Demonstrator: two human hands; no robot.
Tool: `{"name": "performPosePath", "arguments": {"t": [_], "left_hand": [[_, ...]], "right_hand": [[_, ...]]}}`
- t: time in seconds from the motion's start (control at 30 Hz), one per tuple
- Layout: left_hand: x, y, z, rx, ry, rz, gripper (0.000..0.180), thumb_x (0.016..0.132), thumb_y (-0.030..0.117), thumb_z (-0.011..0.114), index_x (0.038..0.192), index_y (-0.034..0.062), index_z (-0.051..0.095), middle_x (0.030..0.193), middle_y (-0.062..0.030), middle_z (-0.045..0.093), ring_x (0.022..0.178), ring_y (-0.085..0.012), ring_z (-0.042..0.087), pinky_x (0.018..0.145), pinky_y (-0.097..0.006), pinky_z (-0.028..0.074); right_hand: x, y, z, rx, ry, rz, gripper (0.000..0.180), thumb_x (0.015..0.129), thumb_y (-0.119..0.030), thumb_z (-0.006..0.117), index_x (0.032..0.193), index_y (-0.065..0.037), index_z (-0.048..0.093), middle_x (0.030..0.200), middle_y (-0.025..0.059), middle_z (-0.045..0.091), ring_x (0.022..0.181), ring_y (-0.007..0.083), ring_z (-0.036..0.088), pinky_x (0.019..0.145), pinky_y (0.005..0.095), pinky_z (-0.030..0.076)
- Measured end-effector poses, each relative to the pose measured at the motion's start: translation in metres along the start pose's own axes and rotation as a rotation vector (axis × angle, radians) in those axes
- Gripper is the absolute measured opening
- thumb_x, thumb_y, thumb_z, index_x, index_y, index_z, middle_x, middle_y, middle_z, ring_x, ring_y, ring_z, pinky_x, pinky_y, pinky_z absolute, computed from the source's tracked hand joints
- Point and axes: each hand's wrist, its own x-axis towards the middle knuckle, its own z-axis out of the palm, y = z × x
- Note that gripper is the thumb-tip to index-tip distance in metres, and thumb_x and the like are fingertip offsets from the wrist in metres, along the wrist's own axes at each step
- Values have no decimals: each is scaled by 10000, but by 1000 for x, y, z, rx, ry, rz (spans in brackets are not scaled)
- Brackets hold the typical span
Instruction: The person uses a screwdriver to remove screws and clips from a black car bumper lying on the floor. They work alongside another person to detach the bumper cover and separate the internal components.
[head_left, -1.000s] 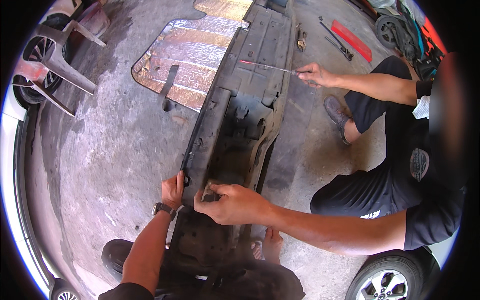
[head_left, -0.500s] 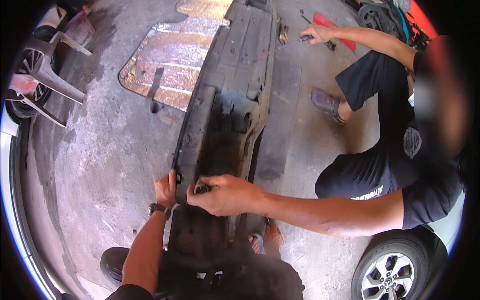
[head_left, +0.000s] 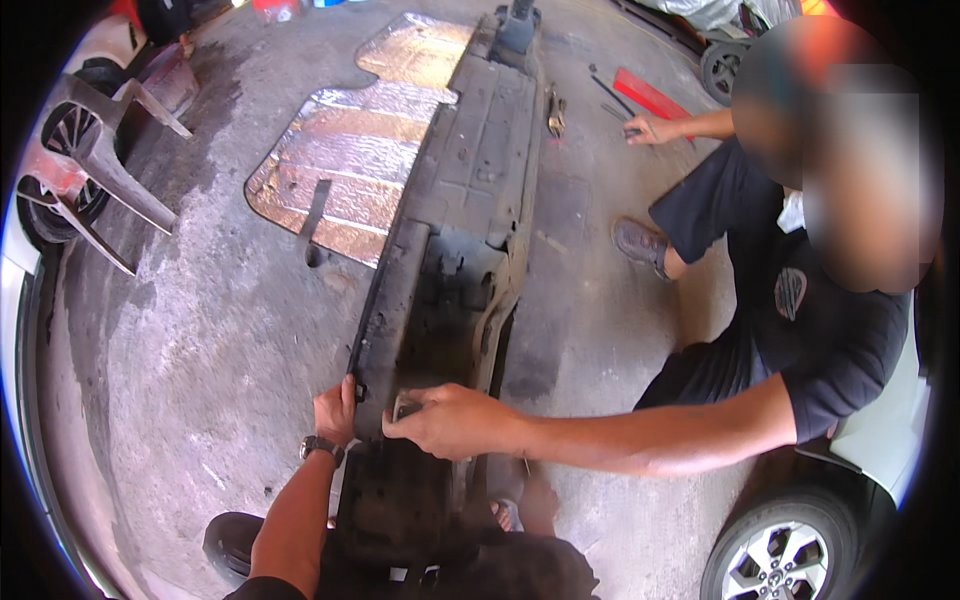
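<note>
A long, dark, trough-like car part (head_left: 468, 150) runs away from me over the concrete floor. My left hand (head_left: 335, 412), with a watch at its wrist, grips its left edge, thumb on top. Beside it, a co-worker's hand (head_left: 445, 422) reaches in from the right and pinches a small dark piece (head_left: 405, 408) above the part. The co-worker's other hand (head_left: 652, 130) is farther off, near the floor, holding a dark-handled tool that is hard to make out. Low in the middle, a blurred patch of skin that seems to be my right hand (head_left: 538, 500) shows no clear fingers.
A silvery, foil-faced mat (head_left: 345, 150) lies left of the part. Pliers (head_left: 556, 112) and a red strip (head_left: 652, 95) lie at the far right. The co-worker crouches at right, near a car wheel (head_left: 775, 555). A plastic chair (head_left: 105, 150) stands at far left.
The view has shifted, so the scene sits lower. The co-worker's far hand, with a screwdriver earlier, has drawn back from the part. My left hand keeps its hold.
</note>
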Motion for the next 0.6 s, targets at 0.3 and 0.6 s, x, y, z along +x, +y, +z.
{"name": "performPosePath", "arguments": {"t": [0.3,0.6], "left_hand": [[-2,18,8,-142,-2,20,587,1044,397,459,715,-79,560,569,-190,445,552,-249,320,535,-443,348],[-1,3,9,-75,1,36,593,1051,387,434,691,-73,539,566,-218,445,542,-295,319,535,-456,344]], "right_hand": [[-79,81,78,-210,-94,531,88,934,-161,525,949,-82,560,840,148,647,752,358,681,650,478,543],[-71,84,88,-144,-152,575,114,900,-139,511,936,-52,575,926,193,655,810,423,681,689,550,538]]}}
